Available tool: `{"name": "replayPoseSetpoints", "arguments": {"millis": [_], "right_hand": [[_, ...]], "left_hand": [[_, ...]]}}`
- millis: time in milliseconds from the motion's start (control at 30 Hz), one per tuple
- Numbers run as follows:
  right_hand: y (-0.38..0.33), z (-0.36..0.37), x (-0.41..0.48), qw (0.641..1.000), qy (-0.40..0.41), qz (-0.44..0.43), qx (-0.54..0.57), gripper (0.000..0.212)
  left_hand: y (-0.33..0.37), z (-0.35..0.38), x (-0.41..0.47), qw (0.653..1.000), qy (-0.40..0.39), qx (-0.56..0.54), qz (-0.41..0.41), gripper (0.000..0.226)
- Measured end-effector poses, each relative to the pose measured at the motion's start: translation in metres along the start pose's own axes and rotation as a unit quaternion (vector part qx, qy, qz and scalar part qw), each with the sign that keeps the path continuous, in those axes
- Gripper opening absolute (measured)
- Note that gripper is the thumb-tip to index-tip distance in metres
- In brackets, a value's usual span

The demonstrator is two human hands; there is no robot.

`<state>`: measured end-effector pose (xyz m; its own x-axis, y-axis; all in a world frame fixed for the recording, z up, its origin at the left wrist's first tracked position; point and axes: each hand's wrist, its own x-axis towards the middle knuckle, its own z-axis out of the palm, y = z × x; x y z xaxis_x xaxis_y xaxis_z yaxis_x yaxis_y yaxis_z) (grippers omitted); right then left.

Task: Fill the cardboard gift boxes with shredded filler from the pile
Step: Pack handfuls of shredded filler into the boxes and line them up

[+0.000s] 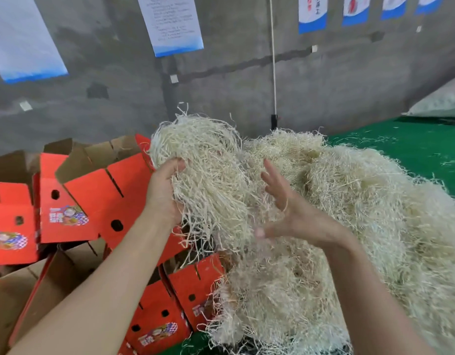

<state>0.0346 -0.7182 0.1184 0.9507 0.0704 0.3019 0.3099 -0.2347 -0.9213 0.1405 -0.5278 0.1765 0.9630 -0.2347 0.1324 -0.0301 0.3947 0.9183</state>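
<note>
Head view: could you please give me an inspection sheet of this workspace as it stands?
Surface: green surface, largely covered by filler.
Job's things: shredded filler pile at centre and right; red gift boxes crowded to its left, flaps open, insides mostly hidden; a clump lifted above the boxes.
Clutter: stray strands scattered on the green.
Hands: left hand grips the clump; right hand open, fingers spread beside it.
Cables: one white cord running down the wall.
Surroundings: grey wall with posters; white sack far right.
</note>
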Motion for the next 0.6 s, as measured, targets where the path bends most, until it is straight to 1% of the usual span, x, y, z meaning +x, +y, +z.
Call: {"name": "replayPoseSetpoints", "arguments": {"millis": [33,67,100,133,167,200,233,267,300,367,400,433,467,533,567,600], "right_hand": [[-0.002,0.005,0.002,0.996,0.007,-0.008,0.09,0.124],[0.0,0.013,0.007,0.99,0.017,0.008,0.137,0.128],[0.003,0.023,0.012,0.99,0.023,0.034,0.135,0.129],[0.008,0.035,0.016,0.992,0.021,0.071,0.098,0.126],[0.014,0.047,0.021,0.992,0.022,0.106,0.065,0.117],[0.021,0.055,0.026,0.991,0.028,0.123,0.046,0.101],[0.027,0.06,0.03,0.991,0.047,0.119,0.033,0.08],[0.031,0.062,0.033,0.992,0.069,0.105,0.021,0.067],[0.032,0.061,0.036,0.992,0.084,0.094,0.011,0.055],[0.031,0.056,0.036,0.994,0.071,0.073,-0.033,0.032],[0.029,0.054,0.036,0.995,0.059,0.061,-0.056,0.03],[0.03,0.054,0.036,0.995,0.061,0.052,-0.066,0.032],[0.033,0.054,0.036,0.991,0.091,0.047,-0.08,0.037],[0.039,0.055,0.032,0.966,0.225,0.049,-0.114,0.066],[0.044,0.056,0.028,0.949,0.284,0.035,-0.132,0.074],[0.046,0.057,0.024,0.938,0.309,0.011,-0.159,0.07]], "left_hand": [[-0.003,0.001,-0.001,1.0,-0.007,-0.001,-0.006,0.038],[-0.005,0.003,-0.002,1.0,-0.017,-0.009,-0.011,0.034],[-0.008,0.004,-0.003,0.999,-0.029,-0.02,-0.014,0.03],[-0.011,0.006,-0.004,0.999,-0.041,-0.031,-0.019,0.025],[-0.014,0.007,-0.005,0.997,-0.054,-0.042,-0.023,0.018],[-0.017,0.006,-0.006,0.996,-0.074,-0.047,-0.029,0.012],[-0.02,0.003,-0.007,0.994,-0.094,-0.04,-0.041,0.012],[-0.023,0.0,-0.009,0.992,-0.109,-0.021,-0.063,0.019],[-0.027,-0.005,-0.01,0.99,-0.112,0.017,-0.086,0.031],[-0.036,-0.009,-0.017,0.977,-0.122,0.134,-0.116,0.051],[-0.043,-0.01,-0.02,0.97,-0.123,0.174,-0.116,0.056],[-0.048,-0.01,-0.021,0.971,-0.103,0.189,-0.103,0.061],[-0.052,-0.009,-0.021,0.977,-0.06,0.186,-0.084,0.066],[-0.053,-0.01,-0.015,0.988,0.031,0.148,-0.032,0.077],[-0.053,-0.01,-0.013,0.99,0.046,0.134,-0.013,0.083],[-0.054,-0.009,-0.012,0.991,0.044,0.126,-0.008,0.092]]}}
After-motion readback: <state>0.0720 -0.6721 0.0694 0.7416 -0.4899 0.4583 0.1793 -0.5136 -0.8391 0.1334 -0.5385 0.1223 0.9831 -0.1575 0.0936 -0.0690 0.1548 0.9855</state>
